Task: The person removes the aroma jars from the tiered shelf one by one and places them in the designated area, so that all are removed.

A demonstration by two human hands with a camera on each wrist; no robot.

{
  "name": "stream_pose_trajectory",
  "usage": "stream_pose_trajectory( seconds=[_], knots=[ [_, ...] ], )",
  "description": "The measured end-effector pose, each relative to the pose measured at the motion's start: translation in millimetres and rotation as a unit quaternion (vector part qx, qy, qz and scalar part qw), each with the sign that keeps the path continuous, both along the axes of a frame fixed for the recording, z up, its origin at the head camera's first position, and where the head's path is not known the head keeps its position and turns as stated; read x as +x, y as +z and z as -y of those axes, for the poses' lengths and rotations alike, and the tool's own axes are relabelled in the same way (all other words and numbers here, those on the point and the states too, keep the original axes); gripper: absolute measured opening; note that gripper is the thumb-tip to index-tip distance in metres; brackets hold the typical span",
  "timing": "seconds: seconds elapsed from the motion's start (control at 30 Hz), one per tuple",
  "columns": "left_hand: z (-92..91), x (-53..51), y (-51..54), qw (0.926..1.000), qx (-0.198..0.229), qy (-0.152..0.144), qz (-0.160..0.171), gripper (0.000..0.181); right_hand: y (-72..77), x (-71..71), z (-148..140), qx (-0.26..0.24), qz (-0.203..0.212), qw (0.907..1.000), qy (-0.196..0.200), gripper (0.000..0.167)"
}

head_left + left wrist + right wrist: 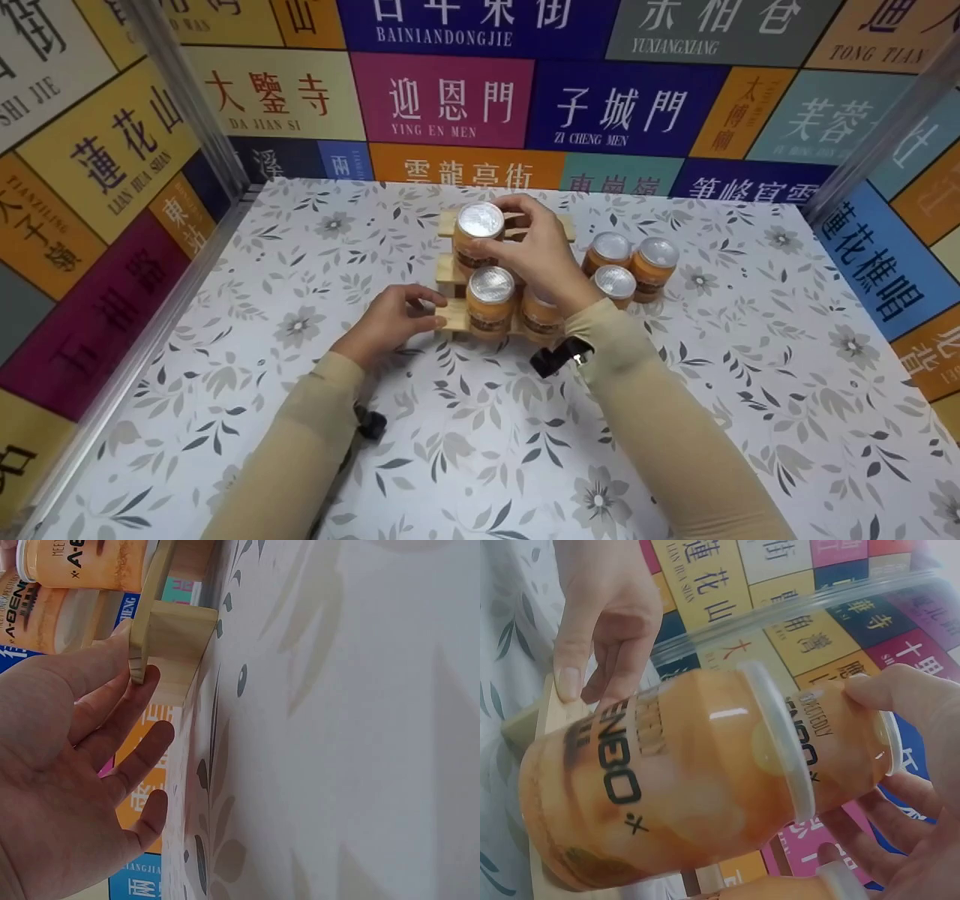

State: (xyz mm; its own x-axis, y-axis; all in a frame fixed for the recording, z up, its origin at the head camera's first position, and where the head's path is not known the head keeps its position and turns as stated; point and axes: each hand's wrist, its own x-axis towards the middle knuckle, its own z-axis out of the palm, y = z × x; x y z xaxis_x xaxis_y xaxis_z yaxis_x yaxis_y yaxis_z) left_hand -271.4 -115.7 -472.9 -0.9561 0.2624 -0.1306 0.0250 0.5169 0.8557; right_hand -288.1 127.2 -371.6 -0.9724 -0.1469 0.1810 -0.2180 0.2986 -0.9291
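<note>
A three-step wooden rack point(454, 268) stands on the table. My left hand point(390, 322) pinches the left end of its lowest step point(142, 630) between thumb and fingertips, the other fingers loosely bent. My right hand point(536, 247) grips an orange can with a silver lid point(480, 232), thumb in front and fingers behind, at the rack's upper left. This can point(832, 742) is upright; whether its base touches a step is hidden. On the lowest step stand a left can point(490, 306) and a right can point(540, 319), the latter partly under my right wrist.
Right of the rack, three more orange cans stand close together on the table: a rear-left one point(606, 249), a right one point(654, 270) and a front one point(616, 282). Colourful sign-patterned panels point(442, 97) rise behind and beside the floral tabletop point(465, 450).
</note>
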Motion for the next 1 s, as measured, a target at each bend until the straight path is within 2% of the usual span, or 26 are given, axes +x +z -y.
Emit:
stream_pose_trajectory(
  seconds=[0.27,0.63,0.77,1.0],
  knots=[
    [-0.1,-1.0,0.3,1.0,0.005,0.0,0.003,0.028,3.3,-0.5,-10,-0.026,-0.066,0.9971,-0.028,0.057],
    [0.9,0.0,0.3,0.9999,0.007,0.007,0.01,0.027,4.6,8.0,-38,-0.055,-0.072,0.9944,-0.054,0.057],
    [0.3,-1.1,-0.3,1.0,0.002,-0.002,0.005,0.027,4.3,11.5,-52,-0.071,-0.073,0.9925,-0.068,0.059],
    [-0.2,-1.7,-0.6,0.9999,-0.004,0.002,0.01,0.027,2.1,13.4,-77,-0.074,-0.073,0.9896,-0.1,0.059]
  ],
)
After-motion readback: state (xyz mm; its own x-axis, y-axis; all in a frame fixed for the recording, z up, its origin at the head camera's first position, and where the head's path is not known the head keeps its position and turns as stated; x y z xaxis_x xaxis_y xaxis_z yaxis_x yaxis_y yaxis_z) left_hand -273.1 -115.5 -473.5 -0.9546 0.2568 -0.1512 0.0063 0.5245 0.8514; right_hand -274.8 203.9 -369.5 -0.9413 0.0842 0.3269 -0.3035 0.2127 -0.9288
